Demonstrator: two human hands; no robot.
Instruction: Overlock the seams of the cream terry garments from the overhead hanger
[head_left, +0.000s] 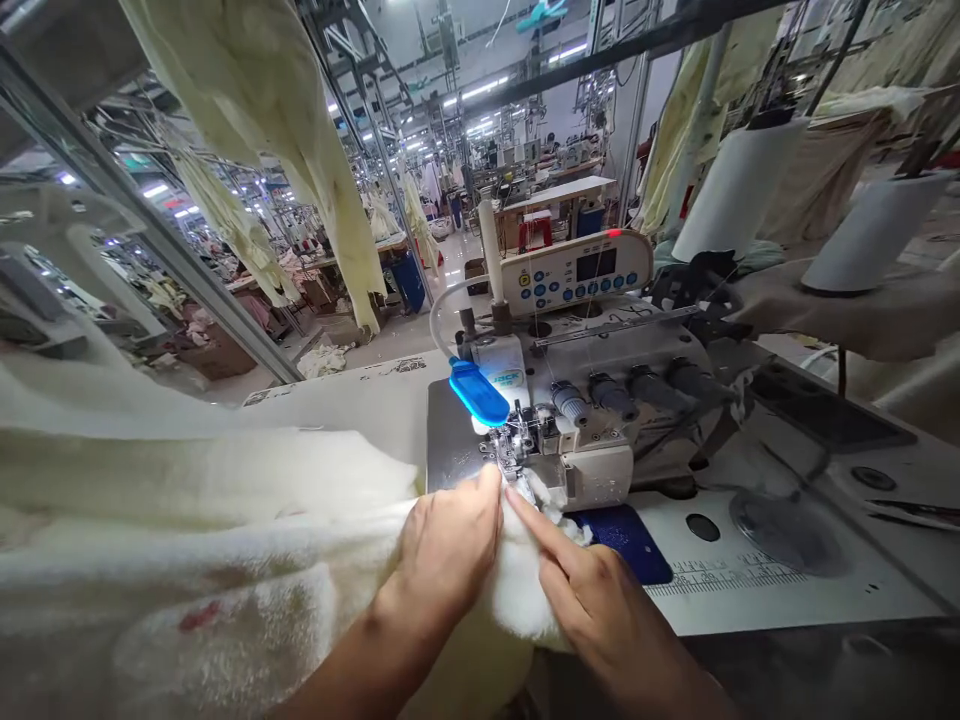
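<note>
A thick cream fleece fabric runs from the left across the table to the needle area of an overlock sewing machine. My left hand presses on the fabric just in front of the steel presser foot, its fingertips nearly at the foot. My right hand lies to the right, its index finger stretched along the fabric's fluffy edge towards the foot. Its thumb is hidden behind the fabric. The needle is hidden among the thread and metal parts.
A blue plastic guard juts from the machine's left, and a control panel stands behind it. Large white thread cones sit at the right. A blue mat lies on the white table. Cream garments hang overhead.
</note>
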